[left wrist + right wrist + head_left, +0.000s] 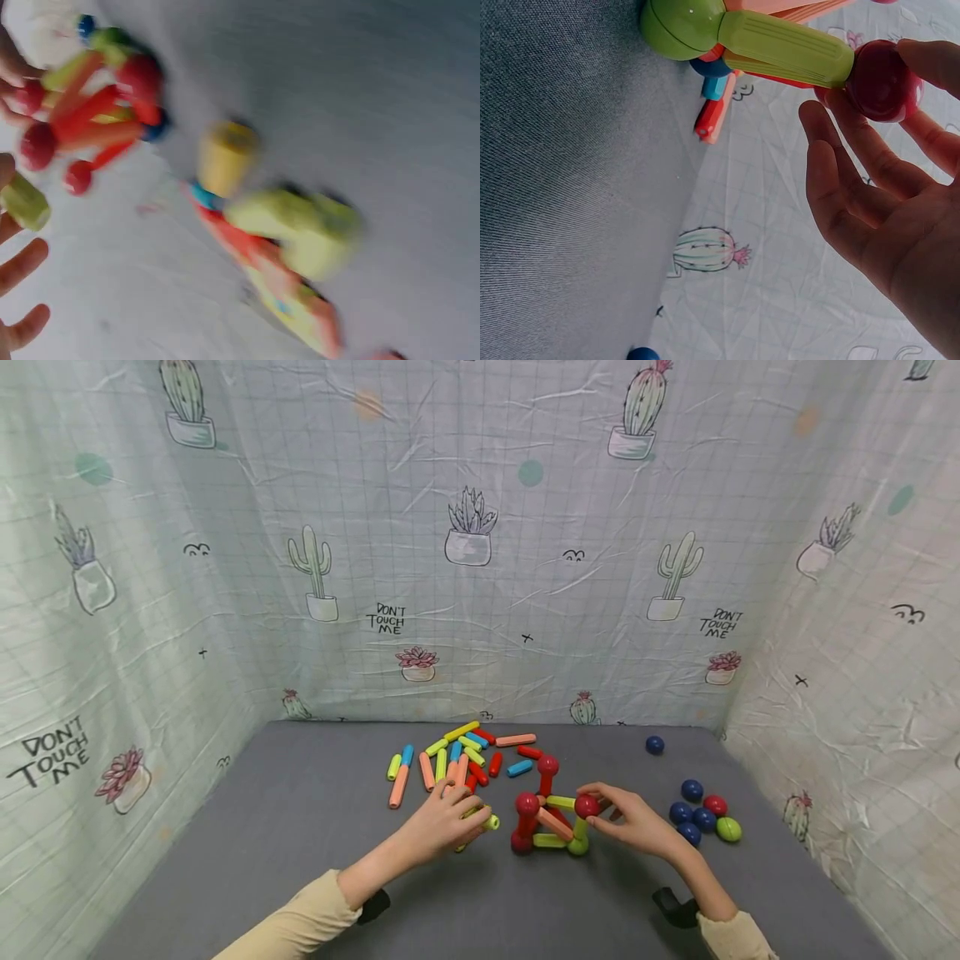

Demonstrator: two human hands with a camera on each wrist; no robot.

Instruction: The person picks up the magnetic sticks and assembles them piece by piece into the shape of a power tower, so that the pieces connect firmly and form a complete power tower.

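Observation:
A frame of balls and rods stands on the grey table, with a red rod (528,825) upright on its left and a green ball (577,845) at its front right lower corner. My right hand (633,820) pinches the red ball (885,81) at its upper right corner, above an upright yellow-green rod (787,46). Left of the frame, my left hand (447,818) holds a short yellow-green rod (26,202) between thumb and fingers, apart from the frame. Part of another yellow-green piece (461,847) shows below that hand. The left wrist view is blurred.
Loose rods in salmon (516,740), blue (519,768), red and yellow-green lie behind the left hand. To the right are several blue balls (692,790), a red ball (715,806) and a green ball (728,829). A patterned curtain (480,585) encloses the table's back and sides.

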